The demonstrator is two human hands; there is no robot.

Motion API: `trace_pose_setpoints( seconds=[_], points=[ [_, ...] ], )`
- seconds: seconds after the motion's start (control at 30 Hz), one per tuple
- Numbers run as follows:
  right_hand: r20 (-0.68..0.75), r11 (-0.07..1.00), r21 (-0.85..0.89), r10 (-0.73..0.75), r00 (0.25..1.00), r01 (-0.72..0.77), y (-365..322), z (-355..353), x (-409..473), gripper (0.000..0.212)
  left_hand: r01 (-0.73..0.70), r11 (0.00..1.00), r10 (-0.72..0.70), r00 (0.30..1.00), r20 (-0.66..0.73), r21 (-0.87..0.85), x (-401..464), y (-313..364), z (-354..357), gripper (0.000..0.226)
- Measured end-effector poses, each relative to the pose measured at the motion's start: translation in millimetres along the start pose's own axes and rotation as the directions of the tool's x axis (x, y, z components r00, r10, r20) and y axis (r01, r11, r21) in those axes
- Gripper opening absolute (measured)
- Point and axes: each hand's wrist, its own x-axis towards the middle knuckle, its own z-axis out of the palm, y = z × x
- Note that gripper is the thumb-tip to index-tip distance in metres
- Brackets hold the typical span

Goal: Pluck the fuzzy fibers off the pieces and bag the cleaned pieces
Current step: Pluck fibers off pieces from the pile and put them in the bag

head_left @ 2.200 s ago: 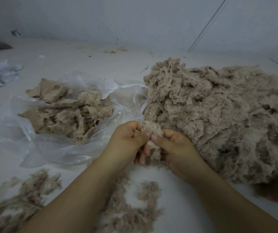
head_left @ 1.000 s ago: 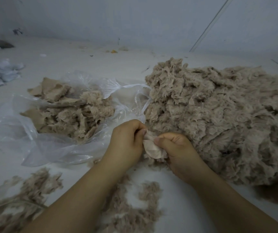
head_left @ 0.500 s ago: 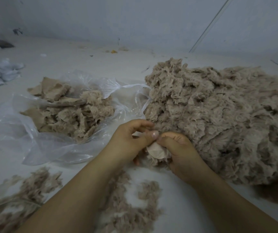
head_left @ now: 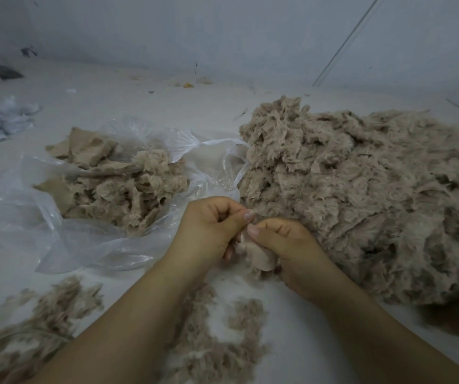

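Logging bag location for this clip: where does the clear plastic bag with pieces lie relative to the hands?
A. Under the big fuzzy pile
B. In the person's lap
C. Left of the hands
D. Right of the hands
C: the bag lies open on the floor left of the left hand and right hand, which hold a piece.

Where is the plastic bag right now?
In the head view the bag lies open on the left, just left of the left hand and across from the big fuzzy pile, with pieces inside.
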Motion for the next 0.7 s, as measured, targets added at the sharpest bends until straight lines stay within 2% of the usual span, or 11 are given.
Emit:
trace_pose_setpoints(
  seconds=[0.1,0.23,0.27,0.33,0.43,0.5,0.57,0.7],
  points=[
    [0.0,0.999,-0.039,-0.027,1.0,0.027,2,1,0,0.029,-0.032,0.999,0.032,0.999,-0.025,-0.005,-1,-1,2,0.018],
    [-0.023,0.999,0.051,-0.002,1.0,0.003,3,-1,1,0.024,-0.1,0.994,0.11,0.962,-0.248,0.051,4,-1,-4,0.022],
    [-0.042,0.998,0.062,0.014,0.999,-0.011,4,-2,1,0.024,-0.095,0.994,0.105,0.957,-0.269,0.05,6,-1,-7,0.022],
    [-0.067,0.996,0.083,0.028,0.997,-0.022,6,-2,1,0.026,-0.022,0.999,0.029,0.981,-0.192,0.039,5,1,-7,0.029],
    [-0.09,0.997,0.082,0.022,0.996,-0.014,7,-2,2,0.038,0.145,0.984,-0.149,0.988,0.037,0.104,-2,2,2,0.059],
    [-0.101,0.996,0.092,0.011,0.995,-0.002,8,-3,4,0.042,0.164,0.981,-0.175,0.979,0.108,0.105,-3,2,4,0.051],
    [-0.099,0.994,0.113,-0.004,0.995,0.015,10,-3,6,0.041,0.16,0.986,-0.164,0.981,0.108,0.043,-1,1,0,0.034],
    [-0.126,0.993,0.117,-0.018,0.992,0.033,10,-3,6,0.028,0.169,0.981,-0.168,0.985,0.027,-0.091,0,0,0,0.034]
  ],
)
